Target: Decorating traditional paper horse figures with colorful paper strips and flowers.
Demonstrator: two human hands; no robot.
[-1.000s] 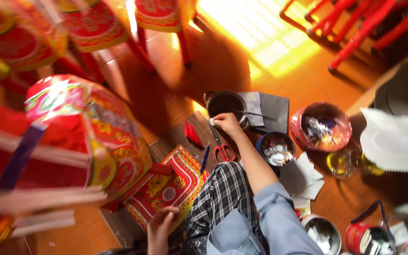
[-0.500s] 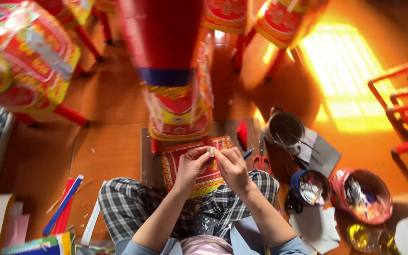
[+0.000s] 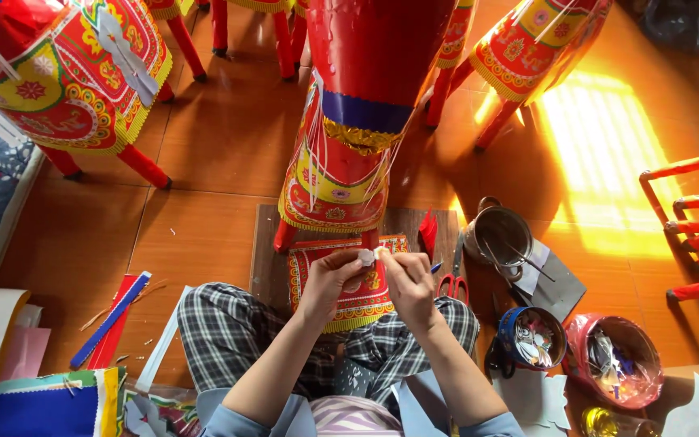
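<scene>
Still, both hands [image 3: 370, 279] pinch the small white piece [image 3: 366, 257] together.

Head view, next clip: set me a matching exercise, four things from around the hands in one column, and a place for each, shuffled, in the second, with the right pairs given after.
Things:
1. small white piece
2. red-handled scissors
3. metal pot
4. blue bowl

Places:
A. on the floor just right of the right hand
B. pinched between the fingertips of the left hand and the right hand
C. beside the pink bowl, near the right knee
D. beyond the scissors, with sticks standing in it

Pairs: 1-B, 2-A, 3-D, 4-C
</scene>
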